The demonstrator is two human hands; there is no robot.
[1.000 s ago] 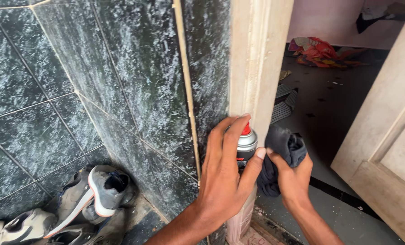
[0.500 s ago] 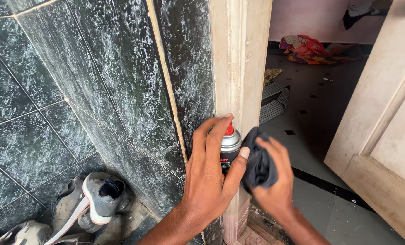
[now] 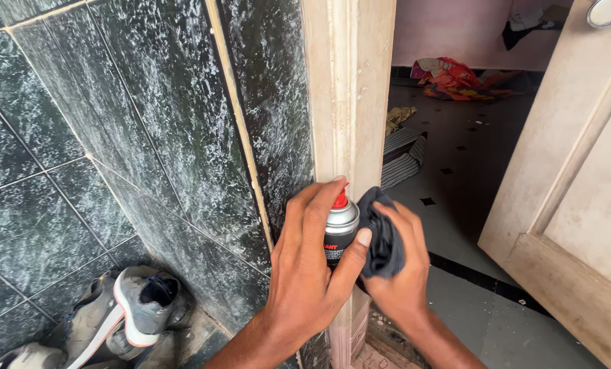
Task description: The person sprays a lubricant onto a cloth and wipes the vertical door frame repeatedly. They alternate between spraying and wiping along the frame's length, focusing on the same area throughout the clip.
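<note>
L hand (image 3: pixel 309 273) wrapped round spray can (image 3: pixel 339 232), index finger on red nozzle, at door frame (image 3: pixel 350 102). R hand (image 3: pixel 401 266) clenched on dark rag (image 3: pixel 380 232), touching can.

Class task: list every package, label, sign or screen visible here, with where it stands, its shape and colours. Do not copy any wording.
Spray can: in the left hand, against the pale door frame; silver cylinder, red nozzle.
Label: a black band around the can's lower body, with light print.
No signs or screens.

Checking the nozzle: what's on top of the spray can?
The left hand's index fingertip rests on the spray can's red cap. The nozzle opening is hidden; the right hand grips a dark cloth beside it.
</note>
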